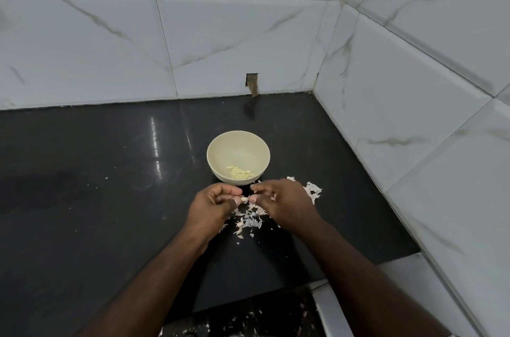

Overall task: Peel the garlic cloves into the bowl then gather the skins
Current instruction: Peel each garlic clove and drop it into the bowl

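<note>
Just in front of the cream bowl (238, 157), both hands meet over the dark surface (110, 198). The left hand (214, 205) and the right hand (281, 200) each keep a pinching grip on one small garlic clove (244, 199), held between their thumbs and fingertips. Several peeled cloves (240, 172) lie inside the bowl. Loose skins (249, 219) are scattered on the surface beneath the hands, with a larger clump (313, 190) just right of the right hand.
</note>
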Tool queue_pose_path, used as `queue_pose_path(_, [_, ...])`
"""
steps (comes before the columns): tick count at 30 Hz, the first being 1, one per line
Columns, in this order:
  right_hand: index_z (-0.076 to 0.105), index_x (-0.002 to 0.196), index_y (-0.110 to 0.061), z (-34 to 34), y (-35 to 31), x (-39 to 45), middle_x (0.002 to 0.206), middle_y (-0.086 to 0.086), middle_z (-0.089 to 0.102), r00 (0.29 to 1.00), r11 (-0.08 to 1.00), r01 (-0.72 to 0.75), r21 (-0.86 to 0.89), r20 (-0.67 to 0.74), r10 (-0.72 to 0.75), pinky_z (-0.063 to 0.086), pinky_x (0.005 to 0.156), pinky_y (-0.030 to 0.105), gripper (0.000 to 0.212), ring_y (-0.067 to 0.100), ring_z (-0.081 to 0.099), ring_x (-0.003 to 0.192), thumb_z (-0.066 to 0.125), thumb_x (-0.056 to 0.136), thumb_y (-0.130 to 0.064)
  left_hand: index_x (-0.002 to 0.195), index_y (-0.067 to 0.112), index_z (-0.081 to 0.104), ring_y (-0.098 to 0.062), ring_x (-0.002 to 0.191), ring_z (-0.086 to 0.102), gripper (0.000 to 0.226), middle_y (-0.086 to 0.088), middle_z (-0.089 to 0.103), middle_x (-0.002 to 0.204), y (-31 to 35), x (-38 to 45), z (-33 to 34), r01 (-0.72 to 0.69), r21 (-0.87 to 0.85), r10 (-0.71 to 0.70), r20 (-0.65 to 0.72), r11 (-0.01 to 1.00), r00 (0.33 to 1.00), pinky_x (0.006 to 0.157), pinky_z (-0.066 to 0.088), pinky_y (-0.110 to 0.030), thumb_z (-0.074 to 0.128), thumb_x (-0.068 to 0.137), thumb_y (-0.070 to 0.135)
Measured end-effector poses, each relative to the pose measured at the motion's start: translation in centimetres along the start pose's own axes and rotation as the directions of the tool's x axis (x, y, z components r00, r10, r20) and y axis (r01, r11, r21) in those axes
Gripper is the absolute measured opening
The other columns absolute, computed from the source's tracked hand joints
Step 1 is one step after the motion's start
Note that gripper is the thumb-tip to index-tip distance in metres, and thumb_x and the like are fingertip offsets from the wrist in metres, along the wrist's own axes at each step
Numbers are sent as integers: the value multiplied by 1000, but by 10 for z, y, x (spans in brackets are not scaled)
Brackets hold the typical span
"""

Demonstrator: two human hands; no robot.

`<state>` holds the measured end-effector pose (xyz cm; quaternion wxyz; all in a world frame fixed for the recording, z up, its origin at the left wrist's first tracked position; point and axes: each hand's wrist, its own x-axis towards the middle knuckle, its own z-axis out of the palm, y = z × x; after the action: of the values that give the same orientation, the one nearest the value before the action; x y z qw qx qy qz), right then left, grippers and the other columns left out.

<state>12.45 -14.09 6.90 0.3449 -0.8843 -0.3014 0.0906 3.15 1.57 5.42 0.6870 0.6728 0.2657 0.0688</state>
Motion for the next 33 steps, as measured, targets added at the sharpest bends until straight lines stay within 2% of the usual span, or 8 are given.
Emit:
queue_pose_path(4, [80,102,-20,-4,-10,0,89,-8,74,986,988,151,-26,78,-149,32,74,-2,15,-27,47,81,74,88,-23,98,6,69,-12,62,60,13,-10,71,78,2,-1,1,5,-57,-3,20,998,1000,52,46,-17,71,88,-1])
queue_pose_path(7, [78,90,-20,-5,-12,4,73,-18,66,997,997,43,58,66,-47,38,67,4,6,-15,56,72,76,85,-22,96,9,69,-14,69,66,5,-6,77,80,2,0,-1,-10,-34,10,2,999,1000,58,49,-21,66,93,6])
queue_pose_path(12, [73,84,-21,-15,-12,25,72,-8,68,997,997,-63,48,-38,65,48,63,19,5,-1,58,61,75,80,-20,96,29,71,-7,79,68,26,9,76,86,-8,8,-16,-75,248,81,-16,966,997,71,51,-26,59,97,6])
queue_pose_path(15, [76,95,-24,-17,-16,37,77,-13,64,998,997,-46,-69,-37,44,50,73,25,12,1,59,72,68,86,-25,89,36,73,-1,81,68,18,19,73,83,-13,9,-25,-100,470,91,41,877,995,77,53,-24,71,90,18])
queue_pose_path(19, [72,120,-20,-14,-20,42,91,-8,68,999,997,-26,-79,-33,23,52,85,31,31,9,62,89,67,90,-26,81,32,73,3,73,63,8,15,71,76,-11,3,-26,-160,632,58,179,759,982,66,45,-12,81,80,28])
queue_pose_path(22, [75,114,-23,-11,-18,34,78,-10,68,998,999,-20,-39,-57,17,49,77,23,26,4,62,79,69,89,-27,80,29,74,5,73,63,9,19,70,75,-10,1,-26,-227,695,28,286,682,958,65,45,-10,82,77,31])
queue_pose_path(27, [78,96,-25,9,-2,9,69,-20,62,993,999,-47,10,112,46,38,62,9,11,-10,57,67,71,88,-28,79,35,67,1,80,60,16,20,65,74,-17,-2,-17,-271,806,48,290,526,956,70,53,-28,77,73,47])
queue_pose_path(33, [78,95,-23,19,12,-6,67,-15,65,984,983,-119,137,149,99,39,61,8,8,-8,57,61,74,88,-22,78,37,69,2,80,60,6,21,67,77,-19,-1,-12,-230,786,64,237,574,969,72,54,-29,63,79,34])
